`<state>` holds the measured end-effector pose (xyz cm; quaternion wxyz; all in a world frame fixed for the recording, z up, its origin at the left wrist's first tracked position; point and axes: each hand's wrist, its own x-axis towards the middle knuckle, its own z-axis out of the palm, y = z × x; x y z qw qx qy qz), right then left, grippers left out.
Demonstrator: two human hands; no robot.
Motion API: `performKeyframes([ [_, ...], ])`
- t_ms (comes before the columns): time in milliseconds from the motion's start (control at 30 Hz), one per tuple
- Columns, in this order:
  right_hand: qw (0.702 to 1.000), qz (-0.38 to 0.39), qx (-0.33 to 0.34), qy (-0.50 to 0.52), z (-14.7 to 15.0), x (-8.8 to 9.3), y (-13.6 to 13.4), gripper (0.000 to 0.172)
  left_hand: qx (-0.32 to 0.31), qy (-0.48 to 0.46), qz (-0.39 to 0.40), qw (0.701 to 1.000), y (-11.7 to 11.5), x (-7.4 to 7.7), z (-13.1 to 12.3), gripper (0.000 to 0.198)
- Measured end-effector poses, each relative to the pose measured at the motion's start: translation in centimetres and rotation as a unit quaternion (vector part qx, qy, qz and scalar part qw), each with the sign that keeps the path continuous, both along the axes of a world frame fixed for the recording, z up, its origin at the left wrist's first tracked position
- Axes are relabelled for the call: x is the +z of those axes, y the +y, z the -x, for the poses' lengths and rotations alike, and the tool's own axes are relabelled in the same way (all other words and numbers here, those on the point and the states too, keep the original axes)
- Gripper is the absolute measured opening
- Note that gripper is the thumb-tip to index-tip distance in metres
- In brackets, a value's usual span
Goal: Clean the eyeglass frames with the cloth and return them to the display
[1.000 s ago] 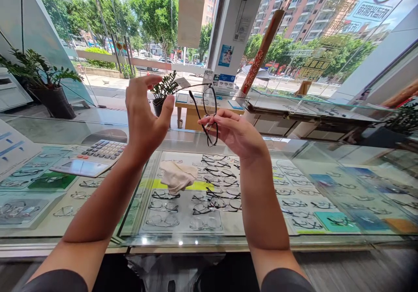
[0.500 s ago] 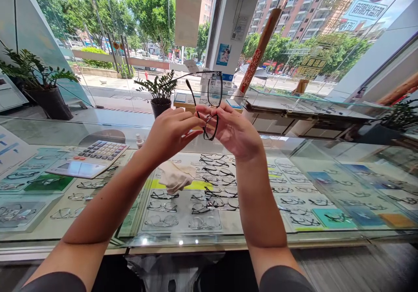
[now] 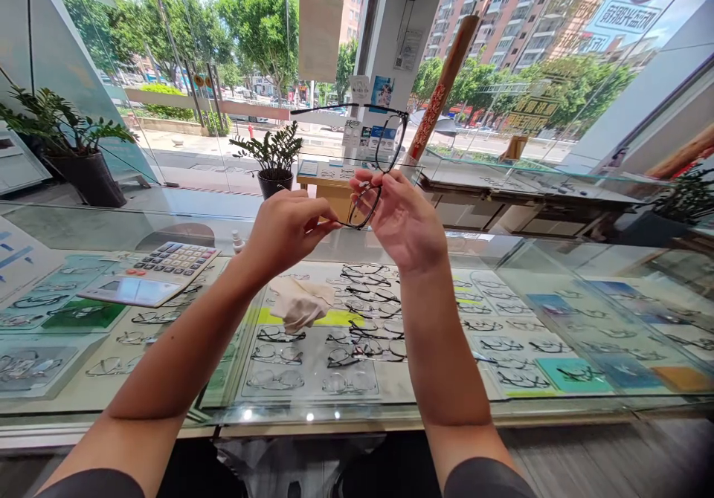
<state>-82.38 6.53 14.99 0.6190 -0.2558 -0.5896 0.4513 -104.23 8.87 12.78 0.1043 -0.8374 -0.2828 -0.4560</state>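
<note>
A pair of black-rimmed eyeglasses [image 3: 391, 143] is held up above the glass counter, tilted so that one lens is over the other. My right hand [image 3: 411, 223] pinches it around the bridge, between thumb and fingers. The fingertips of my left hand [image 3: 293, 224] are closed on the lower temple arm, close to the lower lens. The upper temple arm stretches out to the left, free of both hands. Below my hands, a crumpled cream cloth [image 3: 300, 303] lies on the counter top.
Rows of eyeglasses [image 3: 371, 290] fill the glass display counter [image 3: 268, 410]. A calculator [image 3: 161, 271] and a small white bottle [image 3: 237, 242] stand on its left part. Beyond are a potted plant [image 3: 273, 157], a second display counter [image 3: 474, 202] and large windows.
The eyeglasses have turned, and their upper lens has swung to the right. My left hand has come down a little, with its fingertips now on the lower temple arm.
</note>
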Motion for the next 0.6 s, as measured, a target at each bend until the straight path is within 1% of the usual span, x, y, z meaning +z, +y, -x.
performKeyframes([
  [67,1.0,-0.002,0.002,0.006,0.1,0.0,-0.1,0.038,-0.02,-0.007,0.027,0.999,-0.4,0.2,0.0,0.013],
  [133,1.0,-0.001,-0.016,-0.002,0.1,0.1,-0.3,0.04,-0.048,-0.011,0.063,0.997,-1.0,0.4,0.2,0.011],
  [233,0.999,-0.002,-0.052,-0.005,0.1,0.4,-0.7,0.043,-0.075,-0.031,0.106,0.991,-1.6,1.2,0.8,0.02],
  [267,0.998,-0.006,-0.056,0.002,0.1,0.5,-0.8,0.044,-0.072,-0.054,0.11,0.99,-1.6,1.4,1.1,0.022],
  [333,0.998,-0.018,-0.053,0.015,0.0,0.7,-1.1,0.042,-0.043,-0.117,0.102,0.987,-0.9,1.8,2.0,0.019],
  [400,0.998,-0.026,-0.048,0.012,-0.1,0.7,-1.2,0.04,0.008,-0.189,0.088,0.978,0.7,1.4,3.3,0.011],
  [433,0.998,-0.026,-0.049,0.004,-0.1,0.8,-1.3,0.04,0.038,-0.22,0.088,0.971,1.7,0.8,4.1,0.008],
  [467,0.998,-0.025,-0.049,-0.004,-0.1,0.8,-1.3,0.041,0.069,-0.254,0.092,0.96,2.9,-0.2,4.9,0.008],
  [500,0.999,-0.024,-0.046,-0.01,-0.1,0.8,-1.3,0.041,0.101,-0.284,0.1,0.948,4.0,-1.4,5.8,0.012],
  [533,0.999,-0.024,-0.039,-0.012,-0.1,0.8,-1.3,0.041,0.134,-0.312,0.11,0.934,5.0,-3.0,6.7,0.018],
  [600,1.0,-0.024,-0.015,-0.004,0.0,0.8,-1.3,0.039,0.207,-0.333,0.134,0.91,6.5,-6.7,8.6,0.038],
])
